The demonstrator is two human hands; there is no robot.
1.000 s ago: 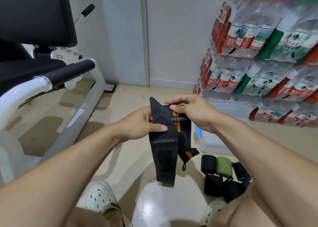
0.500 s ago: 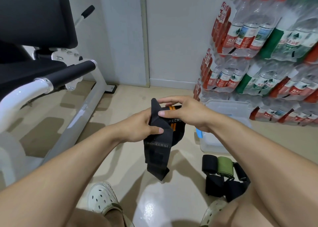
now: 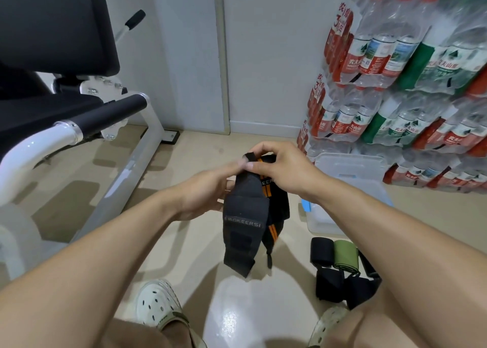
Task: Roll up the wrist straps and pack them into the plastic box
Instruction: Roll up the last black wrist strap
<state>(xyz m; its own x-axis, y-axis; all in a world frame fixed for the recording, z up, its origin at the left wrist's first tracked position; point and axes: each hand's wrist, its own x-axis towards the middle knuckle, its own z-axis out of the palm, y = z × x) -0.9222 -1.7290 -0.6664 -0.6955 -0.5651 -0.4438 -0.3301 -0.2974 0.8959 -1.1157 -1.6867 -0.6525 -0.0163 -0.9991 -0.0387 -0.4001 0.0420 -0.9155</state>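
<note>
Wrist strap (image 3: 245,216), held: one, black, with pale lettering across a band near its middle and a darker patch below that. It hangs in the air above the tan floor (image 3: 184,242), between the two forearms. A second length with two orange stripes (image 3: 268,189) hangs just behind it; whether this is a separate strap or the same one doubled over cannot be told. A thin black loop dangles at the bottom of the striped length.

Hands: two, both bare. The left hand (image 3: 205,192) grips the strap's left edge near the top, fingers curled behind the fabric. The right hand (image 3: 279,168) pinches the strap's narrow upper tip between thumb and fingers, which are curled tight round it.

Rolled straps (image 3: 342,266) on the floor: a cluster to the lower right, touching one another. One olive-green roll (image 3: 346,255) shows and at least four black ones; the exact count is hidden by the right forearm.

Plastic box (image 3: 350,189): one, clear, with a blue clip on its near corner, standing on the floor just beyond the cluster and partly covered by the right wrist. Its contents cannot be made out.

Shoes: two pale perforated clogs (image 3: 158,305) at the bottom edge.

Bottled water packs (image 3: 395,57): many shrink-wrapped packs stacked against the right wall, red and green labels.

Exercise machine (image 3: 66,97): one, white frame with black padding, at left.
</note>
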